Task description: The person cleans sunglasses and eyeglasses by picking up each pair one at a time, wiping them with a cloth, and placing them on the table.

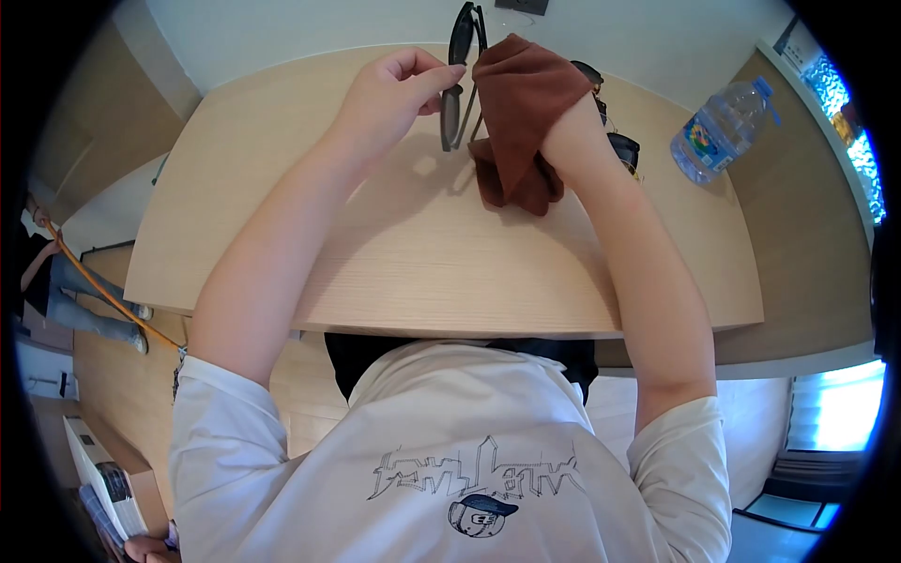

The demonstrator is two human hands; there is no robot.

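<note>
My left hand (399, 89) pinches a pair of dark sunglasses (452, 117) at the middle of the frame, thumb and fingers closed on it. The glasses hang upright over the table, their temples toward the right. A brown cloth (526, 103) drapes over my right hand (574, 139), covering its fingers; one end of it dangles close over the tabletop. The cloth is right beside the glasses' temples. Behind my right wrist, more dark eyewear (623, 150) lies on the table, partly hidden.
The light wooden table (394, 272) curves toward the wall. A large clear water bottle (723, 131) with a blue cap stands at the right, by a wooden side panel (798, 225). At the far left, a person (80, 291) holds an orange pole (113, 298).
</note>
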